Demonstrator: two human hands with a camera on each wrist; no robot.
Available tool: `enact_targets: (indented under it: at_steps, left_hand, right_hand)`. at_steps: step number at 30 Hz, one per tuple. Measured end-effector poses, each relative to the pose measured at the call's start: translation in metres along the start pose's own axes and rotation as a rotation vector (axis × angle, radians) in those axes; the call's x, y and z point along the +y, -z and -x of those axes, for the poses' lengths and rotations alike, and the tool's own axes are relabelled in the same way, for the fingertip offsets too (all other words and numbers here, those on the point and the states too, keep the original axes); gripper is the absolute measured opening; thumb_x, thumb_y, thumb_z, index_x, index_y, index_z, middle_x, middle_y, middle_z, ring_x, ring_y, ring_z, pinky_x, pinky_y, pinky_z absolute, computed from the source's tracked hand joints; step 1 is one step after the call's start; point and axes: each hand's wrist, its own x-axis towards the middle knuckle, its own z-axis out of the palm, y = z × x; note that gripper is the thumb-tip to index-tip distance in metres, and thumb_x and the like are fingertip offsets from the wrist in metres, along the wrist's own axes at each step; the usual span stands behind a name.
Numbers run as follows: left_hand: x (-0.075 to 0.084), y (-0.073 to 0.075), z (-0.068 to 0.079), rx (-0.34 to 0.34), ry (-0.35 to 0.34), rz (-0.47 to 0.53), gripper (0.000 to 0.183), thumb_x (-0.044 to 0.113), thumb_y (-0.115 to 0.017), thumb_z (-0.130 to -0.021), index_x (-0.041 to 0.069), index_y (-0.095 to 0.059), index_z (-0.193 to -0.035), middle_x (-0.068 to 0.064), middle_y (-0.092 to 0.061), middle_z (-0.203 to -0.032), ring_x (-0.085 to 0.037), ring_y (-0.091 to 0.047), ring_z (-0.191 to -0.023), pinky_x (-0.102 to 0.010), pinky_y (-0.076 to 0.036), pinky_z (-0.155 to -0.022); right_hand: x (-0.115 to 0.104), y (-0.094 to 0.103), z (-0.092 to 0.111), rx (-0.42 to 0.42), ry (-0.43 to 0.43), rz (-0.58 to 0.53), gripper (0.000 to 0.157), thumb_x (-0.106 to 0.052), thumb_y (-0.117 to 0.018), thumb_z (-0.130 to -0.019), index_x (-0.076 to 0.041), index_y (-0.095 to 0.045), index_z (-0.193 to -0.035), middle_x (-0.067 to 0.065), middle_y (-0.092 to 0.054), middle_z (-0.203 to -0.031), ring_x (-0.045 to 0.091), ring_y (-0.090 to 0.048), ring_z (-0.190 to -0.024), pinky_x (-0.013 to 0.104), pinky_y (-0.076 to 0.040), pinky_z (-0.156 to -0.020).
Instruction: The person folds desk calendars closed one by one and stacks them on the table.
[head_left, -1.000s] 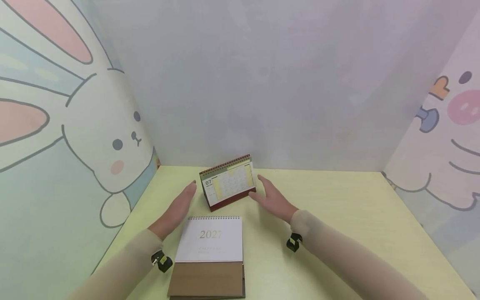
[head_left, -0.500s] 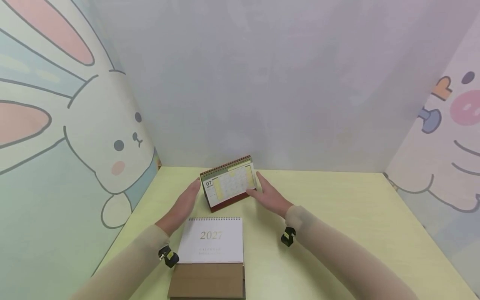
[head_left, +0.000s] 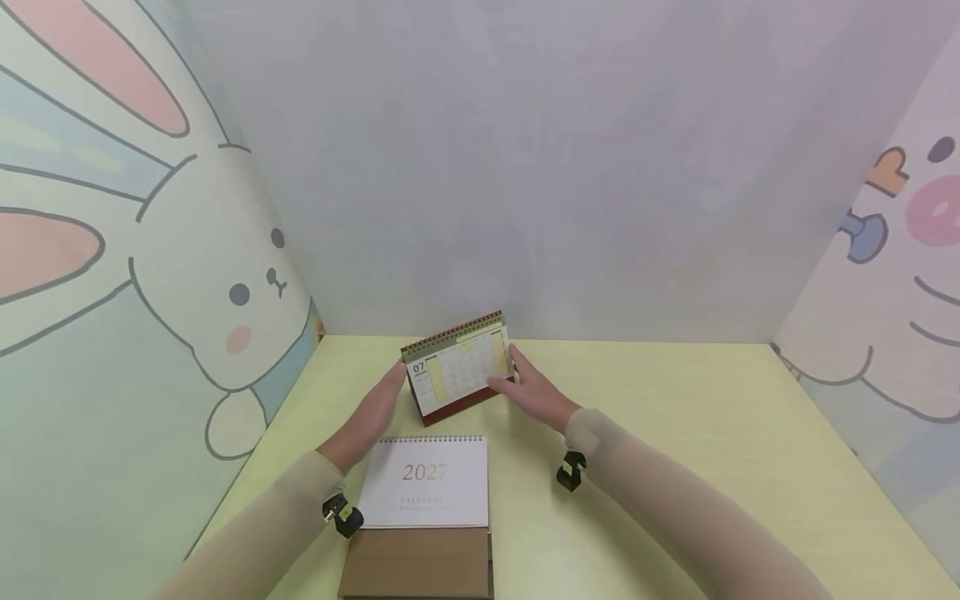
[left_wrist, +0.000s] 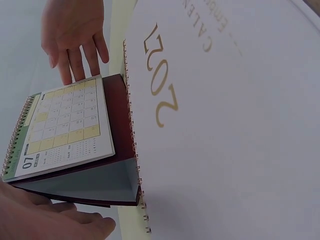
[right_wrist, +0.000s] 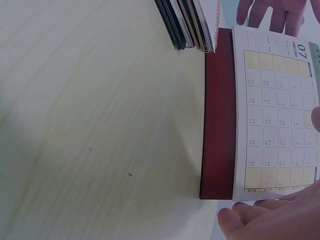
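A standing desk calendar [head_left: 462, 367] shows its 07 page, with a green top strip, ring binding and dark red base. My left hand [head_left: 369, 417] lies along its left edge, fingers stretched out, fingertips right at the side. At the right edge is my right hand [head_left: 534, 395], its fingers extended beside the stand and its thumb overlapping the lower front. Seen from the left wrist, the calendar [left_wrist: 70, 115] sits between both hands, its hollow triangular side visible. In the right wrist view the red base [right_wrist: 219, 115] rests on the table.
A second calendar [head_left: 425, 479], white with gold "2027" and a brown base, lies in front of the standing one, between the forearms. The pale yellow table [head_left: 675, 417] meets a grey back wall [head_left: 562, 208]. Side walls carry a rabbit [head_left: 202, 267] and a pig drawing.
Both hands have closed in on the standing calendar from its two sides, the left moving right and the right moving left, up to its edges. The calendar has barely shifted.
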Motion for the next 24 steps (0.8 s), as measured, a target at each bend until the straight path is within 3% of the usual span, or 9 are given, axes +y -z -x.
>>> enact_targets:
  at_steps: [5, 11, 24]
  left_hand:
    - [0.0012, -0.0010, -0.0009, 0.014, 0.017, -0.005, 0.092, 0.077, -0.016, -0.122, 0.018, -0.005, -0.192, -0.007, -0.002, -0.203, -0.038, 0.003, -0.190, -0.064, -0.001, -0.153]
    - [0.0023, -0.0019, 0.0007, 0.039, 0.083, -0.004, 0.096, 0.079, -0.018, -0.121, 0.015, -0.010, -0.192, -0.014, -0.007, -0.202, -0.042, -0.001, -0.189, -0.065, -0.002, -0.153]
    - [0.0041, 0.0003, 0.0009, 0.012, 0.036, -0.007, 0.092, 0.075, -0.014, -0.123, 0.015, -0.010, -0.192, -0.015, -0.007, -0.202, -0.046, -0.012, -0.187, -0.064, -0.017, -0.151]
  right_hand:
    - [-0.0001, -0.0016, -0.0004, -0.002, 0.008, -0.026, 0.103, -0.043, -0.064, -0.122, -0.009, 0.006, -0.190, 0.014, 0.002, -0.202, 0.043, -0.004, -0.188, 0.067, -0.016, -0.152]
    - [0.0002, -0.0042, -0.0029, 0.003, 0.030, -0.037, 0.101, -0.039, -0.065, -0.122, -0.013, 0.004, -0.191, 0.012, -0.003, -0.202, 0.041, -0.006, -0.189, 0.068, -0.018, -0.151]
    - [0.0033, -0.0047, -0.0036, 0.005, 0.070, -0.055, 0.101, -0.034, -0.067, -0.121, -0.009, 0.002, -0.191, 0.018, -0.006, -0.201, 0.045, -0.012, -0.187, 0.071, -0.021, -0.150]
